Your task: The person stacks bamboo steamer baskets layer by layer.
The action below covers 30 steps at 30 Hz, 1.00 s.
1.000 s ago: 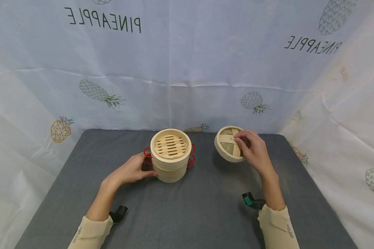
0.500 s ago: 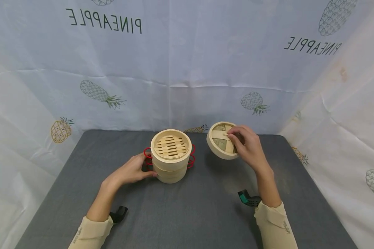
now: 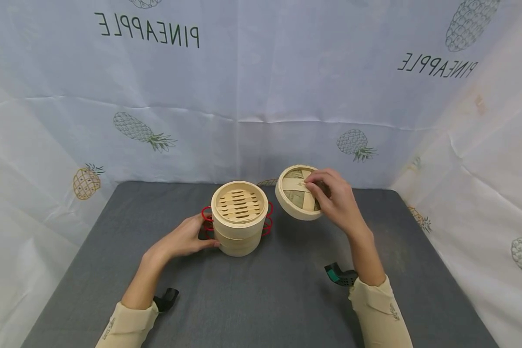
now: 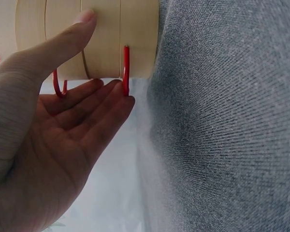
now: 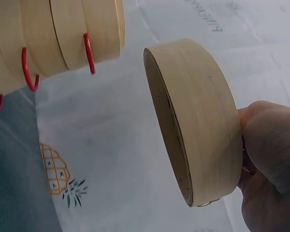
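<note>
A bamboo steamer [image 3: 239,227] stands upright on the table, its tiers stacked, with red loop handles at both sides and a slatted rack showing in its open top. My left hand [image 3: 183,238] holds its left side, the thumb [image 4: 67,46] on the front and the fingers [image 4: 99,108] behind, by the red handles. To the right, my right hand [image 3: 337,199] pinches the small loop at the centre of the round bamboo steamer lid [image 3: 292,186]. The lid is in the air, tilted, apart from the stack; its hollow underside partly shows in the right wrist view.
A dark grey cloth covers the table [image 3: 261,299]. White curtains [image 3: 261,87] printed with pineapples hang along the back and both sides. A black wrist device [image 3: 340,275] projects from the right wrist, and another [image 3: 167,299] from the left.
My right hand has carried the lid leftward and slightly up, closer to the steamer. The left hand and the stack have stayed in place.
</note>
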Available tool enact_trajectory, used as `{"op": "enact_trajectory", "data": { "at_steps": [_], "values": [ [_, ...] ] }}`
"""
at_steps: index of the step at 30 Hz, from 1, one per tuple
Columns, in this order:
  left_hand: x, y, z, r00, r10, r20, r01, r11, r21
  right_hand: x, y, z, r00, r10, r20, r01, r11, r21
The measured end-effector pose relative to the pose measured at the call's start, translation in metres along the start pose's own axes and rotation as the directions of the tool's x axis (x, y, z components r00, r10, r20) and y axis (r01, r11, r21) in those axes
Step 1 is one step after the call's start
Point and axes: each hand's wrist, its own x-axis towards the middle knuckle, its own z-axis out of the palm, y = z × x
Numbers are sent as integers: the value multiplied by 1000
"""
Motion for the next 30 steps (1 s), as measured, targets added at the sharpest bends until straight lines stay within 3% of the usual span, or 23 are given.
{"op": "enact_trajectory", "data": {
  "at_steps": [30],
  "values": [
    [0,-2,-1,1000,-2,1,2,1000,12,30,-37,34,990,-128,59,126,991,51]
  ]
}}
